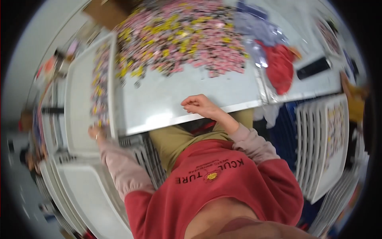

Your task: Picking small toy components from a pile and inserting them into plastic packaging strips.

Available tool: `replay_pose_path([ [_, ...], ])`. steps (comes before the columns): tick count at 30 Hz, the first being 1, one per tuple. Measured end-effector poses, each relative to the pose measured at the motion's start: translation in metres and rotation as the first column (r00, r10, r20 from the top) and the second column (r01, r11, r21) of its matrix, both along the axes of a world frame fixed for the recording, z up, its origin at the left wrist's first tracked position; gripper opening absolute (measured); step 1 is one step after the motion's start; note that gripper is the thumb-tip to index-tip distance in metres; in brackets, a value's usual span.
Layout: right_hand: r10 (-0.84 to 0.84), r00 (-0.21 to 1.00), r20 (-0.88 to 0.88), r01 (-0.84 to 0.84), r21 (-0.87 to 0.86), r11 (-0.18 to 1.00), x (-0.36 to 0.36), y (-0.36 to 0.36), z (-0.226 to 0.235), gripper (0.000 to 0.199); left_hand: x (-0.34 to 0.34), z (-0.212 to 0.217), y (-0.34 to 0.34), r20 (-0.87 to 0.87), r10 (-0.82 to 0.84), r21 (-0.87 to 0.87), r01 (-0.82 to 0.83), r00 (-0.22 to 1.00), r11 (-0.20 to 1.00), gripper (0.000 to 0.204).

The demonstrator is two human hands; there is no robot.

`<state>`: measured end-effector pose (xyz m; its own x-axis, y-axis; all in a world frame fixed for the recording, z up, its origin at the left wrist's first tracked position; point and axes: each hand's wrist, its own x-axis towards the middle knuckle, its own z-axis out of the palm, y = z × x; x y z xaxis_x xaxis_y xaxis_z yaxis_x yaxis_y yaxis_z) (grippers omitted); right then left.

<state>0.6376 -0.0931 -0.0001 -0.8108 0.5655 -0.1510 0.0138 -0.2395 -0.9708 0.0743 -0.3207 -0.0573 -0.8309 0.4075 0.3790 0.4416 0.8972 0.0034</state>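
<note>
My left hand (95,132) is at the near end of a row of small flat pieces (100,85) in yellow, pink and dark colours. The row runs along the right side of a white tray (81,103). Blur smears the left fingers, so their grip cannot be made out. Over the front part of the metal table (159,93) hovers my right hand (202,106), its fingers loosely bent and apart, with nothing visible in them. Beyond it spreads a large heap of similar small pieces (179,38), pink, yellow and black.
Red cloth (279,67) and clear plastic bags (258,24) lie right of the heap, beside a black oblong object (314,68). Stacked white trays stand at my lower left (83,191) and right (318,147). A cardboard box (105,14) sits at the back left.
</note>
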Motion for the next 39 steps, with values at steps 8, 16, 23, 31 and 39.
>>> replay_pose_path([
  [8,-0.855,0.516,-0.06,0.511,0.822,0.251,0.163,0.176,0.033,0.019,0.09,0.05,0.077,0.168,0.081,0.044,-0.089,0.982,0.995,0.047],
  [16,-0.904,0.144,0.403,-0.074,0.915,0.397,0.179,0.188,0.01,0.025,0.113,0.086,0.075,-0.269,-0.051,0.347,0.146,0.962,0.926,0.042],
  [23,-0.737,0.431,0.521,0.148,0.764,0.627,0.224,0.224,0.0,0.017,0.238,0.131,0.136,-0.341,-0.569,0.525,0.654,0.748,0.544,0.029],
  [31,-0.559,0.641,0.526,0.38,0.415,0.827,0.237,0.238,0.007,0.019,0.389,0.066,0.154,0.123,-0.898,0.748,0.555,0.423,0.364,0.023],
  [39,-0.849,0.129,0.512,-0.291,0.839,0.461,0.196,0.217,-0.002,0.022,0.406,0.028,0.145,0.125,-0.933,0.764,0.567,0.336,0.307,0.021],
])
